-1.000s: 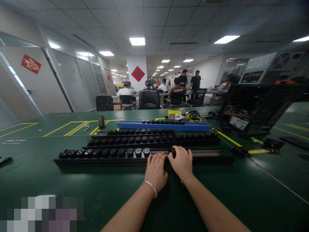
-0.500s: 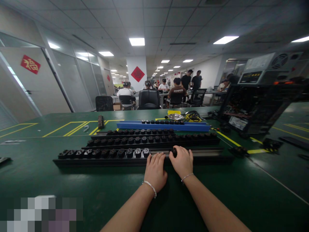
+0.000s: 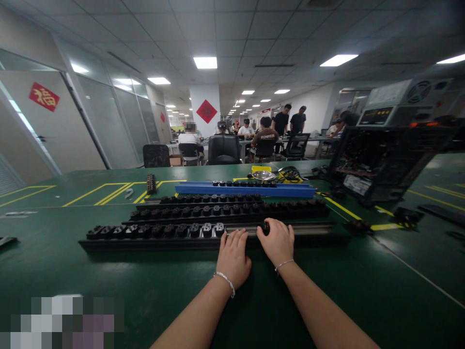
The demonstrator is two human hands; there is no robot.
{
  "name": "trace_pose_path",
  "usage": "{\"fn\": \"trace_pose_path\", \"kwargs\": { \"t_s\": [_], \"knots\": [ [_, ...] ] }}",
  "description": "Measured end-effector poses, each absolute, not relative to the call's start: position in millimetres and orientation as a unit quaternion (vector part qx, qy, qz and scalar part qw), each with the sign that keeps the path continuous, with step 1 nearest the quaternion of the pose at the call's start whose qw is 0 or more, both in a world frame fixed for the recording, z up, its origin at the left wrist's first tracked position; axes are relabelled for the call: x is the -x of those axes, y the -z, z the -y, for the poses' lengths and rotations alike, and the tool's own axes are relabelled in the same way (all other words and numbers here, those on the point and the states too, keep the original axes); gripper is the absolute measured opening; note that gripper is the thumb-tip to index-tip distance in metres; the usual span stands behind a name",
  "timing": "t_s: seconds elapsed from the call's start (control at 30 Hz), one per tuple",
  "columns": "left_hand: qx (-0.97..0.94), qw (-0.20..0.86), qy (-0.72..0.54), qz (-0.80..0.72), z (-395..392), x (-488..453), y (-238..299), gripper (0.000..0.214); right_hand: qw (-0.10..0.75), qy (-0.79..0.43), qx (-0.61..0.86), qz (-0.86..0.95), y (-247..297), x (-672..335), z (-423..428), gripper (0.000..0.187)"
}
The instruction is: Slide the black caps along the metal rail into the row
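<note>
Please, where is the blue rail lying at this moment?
In the head view, the blue rail lies mid-table, slightly right of centre, directly behind the farthest black rail and before the metal dish.

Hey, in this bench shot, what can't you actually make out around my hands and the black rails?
All in the head view:
The small black part at the right hand: its fingers cover most of it, so shape and grip are unclear.
The nearest black rail under the left hand: that stretch is hidden.
The bottom left corner: pixelated.
Markings on the rail's sockets: too small.
</note>
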State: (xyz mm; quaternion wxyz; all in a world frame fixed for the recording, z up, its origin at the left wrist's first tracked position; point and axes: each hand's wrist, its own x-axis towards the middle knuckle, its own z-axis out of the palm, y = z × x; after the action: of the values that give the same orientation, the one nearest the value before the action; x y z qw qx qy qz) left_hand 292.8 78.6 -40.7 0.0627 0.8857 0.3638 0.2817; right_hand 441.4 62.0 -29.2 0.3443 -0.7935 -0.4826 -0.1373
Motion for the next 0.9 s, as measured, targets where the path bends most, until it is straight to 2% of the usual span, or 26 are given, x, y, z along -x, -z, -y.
{"fn": "trace_pose_path", "kwargs": {
  "t_s": [0.23,0.9],
  "knots": [
    [-0.886,0.060,-0.284,-0.362,-79.6,-292.7,42.1,0.060,0.336,0.141,0.802,0.473,29.4,-440.6,-63.1,0.037],
    [-0.886,0.058,-0.285,-0.361,-79.9,-292.3,42.8,0.061,0.331,0.128,0.814,0.459,27.6,-447.6,-60.6,0.038]
  ]
}}
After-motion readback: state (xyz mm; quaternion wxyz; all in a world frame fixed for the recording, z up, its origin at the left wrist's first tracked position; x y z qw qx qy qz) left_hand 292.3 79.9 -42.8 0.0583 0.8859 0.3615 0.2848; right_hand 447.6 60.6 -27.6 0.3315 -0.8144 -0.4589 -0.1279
